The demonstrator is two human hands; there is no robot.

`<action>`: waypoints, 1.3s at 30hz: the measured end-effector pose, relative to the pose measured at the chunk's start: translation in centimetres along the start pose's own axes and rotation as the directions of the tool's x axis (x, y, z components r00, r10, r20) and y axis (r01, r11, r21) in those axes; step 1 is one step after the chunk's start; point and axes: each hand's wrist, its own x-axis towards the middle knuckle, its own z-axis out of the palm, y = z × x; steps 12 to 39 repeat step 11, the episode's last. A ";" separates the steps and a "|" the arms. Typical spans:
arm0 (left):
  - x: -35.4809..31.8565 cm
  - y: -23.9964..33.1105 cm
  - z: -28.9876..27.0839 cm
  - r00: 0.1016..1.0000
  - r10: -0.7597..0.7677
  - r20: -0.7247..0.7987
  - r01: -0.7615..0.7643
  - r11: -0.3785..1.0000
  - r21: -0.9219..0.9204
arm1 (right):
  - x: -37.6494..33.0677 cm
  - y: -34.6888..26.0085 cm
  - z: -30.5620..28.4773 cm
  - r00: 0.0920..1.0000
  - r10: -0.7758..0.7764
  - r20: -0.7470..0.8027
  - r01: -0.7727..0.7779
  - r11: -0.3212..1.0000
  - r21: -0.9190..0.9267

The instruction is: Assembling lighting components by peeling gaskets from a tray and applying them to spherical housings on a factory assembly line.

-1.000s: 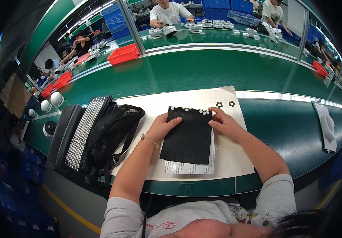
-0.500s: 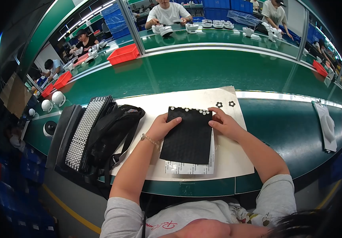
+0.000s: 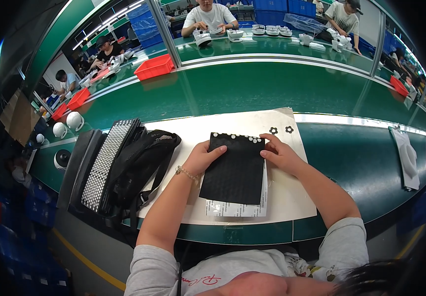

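Note:
A black flexible sheet [image 3: 232, 170] with white dots along its far edge lies over a white printed backing sheet [image 3: 235, 209]. My left hand [image 3: 204, 157] grips its left edge, thumb on top and fingers tucked underneath, mostly hidden. At the upper right corner my right hand [image 3: 280, 154] pinches the sheet, with thumb and forefinger at its edge. Both sheets rest on a cream board [image 3: 292, 197]. Beyond my right hand, two small black flower-shaped pieces [image 3: 273, 130] lie on the board.
To my left are a stack of black sheets with a white-dotted strip [image 3: 105, 170] and a black mesh bag [image 3: 141, 163]. White round shells [image 3: 75, 121] sit on the green belt [image 3: 252, 91]. A clipboard with a white part [image 3: 407, 157] lies far right. Co-workers sit across the belt.
My hands and the black sheet look almost still. The white shells at the left have shifted slightly away along the belt. Across from me, a co-worker's hands have moved among white parts.

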 end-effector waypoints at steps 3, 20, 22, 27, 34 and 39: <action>0.1 -0.1 -0.1 1.000 -0.001 -0.003 0.001 1.000 0.008 | -0.1 -0.2 0.0 1.000 0.029 0.012 -0.030 0.999 0.038; 0.1 -0.1 -0.2 1.000 -0.021 -0.011 0.021 1.000 0.011 | 0.0 0.1 0.0 1.000 -0.005 0.008 0.005 1.000 -0.007; 0.1 -0.1 -0.2 1.000 -0.021 -0.011 0.021 1.000 0.011 | 0.0 0.1 0.0 1.000 -0.005 0.008 0.005 1.000 -0.007; 0.1 -0.1 -0.2 1.000 -0.021 -0.011 0.021 1.000 0.011 | 0.0 0.1 0.0 1.000 -0.005 0.008 0.005 1.000 -0.007; 0.1 -0.1 -0.2 1.000 -0.021 -0.011 0.021 1.000 0.011 | 0.0 0.1 0.0 1.000 -0.005 0.008 0.005 1.000 -0.007; 0.1 -0.1 -0.2 1.000 -0.021 -0.011 0.021 1.000 0.011 | 0.0 0.1 0.0 1.000 -0.005 0.008 0.005 1.000 -0.007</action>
